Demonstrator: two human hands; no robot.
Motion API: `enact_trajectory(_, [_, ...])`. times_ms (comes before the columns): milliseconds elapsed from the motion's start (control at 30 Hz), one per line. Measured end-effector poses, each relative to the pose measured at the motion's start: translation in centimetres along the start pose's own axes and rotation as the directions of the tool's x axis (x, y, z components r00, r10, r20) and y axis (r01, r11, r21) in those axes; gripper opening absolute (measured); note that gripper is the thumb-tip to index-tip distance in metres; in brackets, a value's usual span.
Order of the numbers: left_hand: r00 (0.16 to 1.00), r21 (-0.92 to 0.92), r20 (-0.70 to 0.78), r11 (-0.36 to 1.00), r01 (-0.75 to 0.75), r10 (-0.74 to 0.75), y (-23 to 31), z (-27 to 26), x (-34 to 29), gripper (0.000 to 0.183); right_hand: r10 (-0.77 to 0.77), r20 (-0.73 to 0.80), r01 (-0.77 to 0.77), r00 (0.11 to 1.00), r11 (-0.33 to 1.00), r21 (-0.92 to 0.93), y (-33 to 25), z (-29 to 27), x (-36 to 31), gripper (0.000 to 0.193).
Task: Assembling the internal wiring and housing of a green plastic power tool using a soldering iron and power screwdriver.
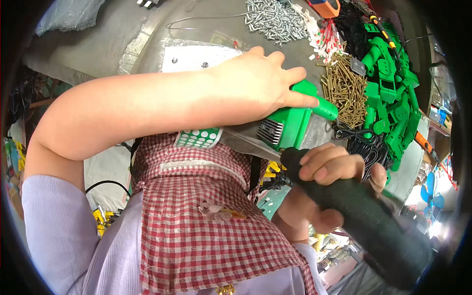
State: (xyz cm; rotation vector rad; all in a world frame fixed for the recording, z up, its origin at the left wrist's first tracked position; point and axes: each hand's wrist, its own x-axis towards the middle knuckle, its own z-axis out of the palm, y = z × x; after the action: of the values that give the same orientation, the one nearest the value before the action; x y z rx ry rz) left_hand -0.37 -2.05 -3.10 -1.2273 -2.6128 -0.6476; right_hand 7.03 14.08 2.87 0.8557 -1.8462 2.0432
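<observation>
My left hand [263, 81] reaches across from the left and rests over a green plastic housing [290, 129], fingers bent around its far side. A black finned part [270, 131] shows at the housing's near left end, and a rounded green handle [324, 108] sticks out to the right under my fingers. My right hand [339, 177] is wrapped around a thick black electric screwdriver [364, 221]. Its narrow tip points up-left and meets the near edge of the housing, or nearly so; the exact contact is too small to tell. My left palm hides part of the housing.
Silver screws [275, 19], long brass screws [346, 91] and small red-and-white parts [328, 42] lie in heaps behind. Green plastic shells [388, 88] and black cables [368, 152] are piled at right. A white sheet [189, 55] and a green dotted sticker sheet [199, 137] lie near my left forearm.
</observation>
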Motion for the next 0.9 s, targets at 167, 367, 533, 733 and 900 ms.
enact_trajectory(167, [1.000, 0.028, 0.001, 0.999, 0.027, -0.027, 0.5, -0.1, -0.4, 0.058, -0.052, 0.016, 0.053, 0.999, 0.996, -0.073, -1.7, -0.9, 0.2, 0.085])
enact_trajectory(367, [0.982, -0.150, 0.121, 0.980, -0.128, 0.147, 2.6, -0.4, -1.4, 0.060, -0.046, -0.112, 0.015, 0.993, 0.965, -0.263, -1.2, -3.5, 4.0, 0.055])
enact_trajectory(533, [0.976, -0.198, 0.138, 0.970, -0.139, 0.168, 2.3, -0.7, -1.3, 0.050, 0.004, -0.243, -0.041, 0.970, 0.988, -0.148, 1.0, -2.3, 3.4, 0.097])
enact_trajectory(733, [0.978, -0.177, 0.083, 0.969, -0.173, 0.190, 2.3, -0.5, -1.4, 0.054, 0.032, -0.027, -0.032, 0.999, 0.999, 0.021, 2.0, -3.8, 4.4, 0.061])
enact_trajectory(900, [0.979, -0.191, 0.084, 0.968, -0.165, 0.184, 2.4, -0.4, -1.1, 0.055, -0.041, 0.224, 0.005, 0.974, 0.987, 0.158, 3.8, -6.3, 5.2, 0.078])
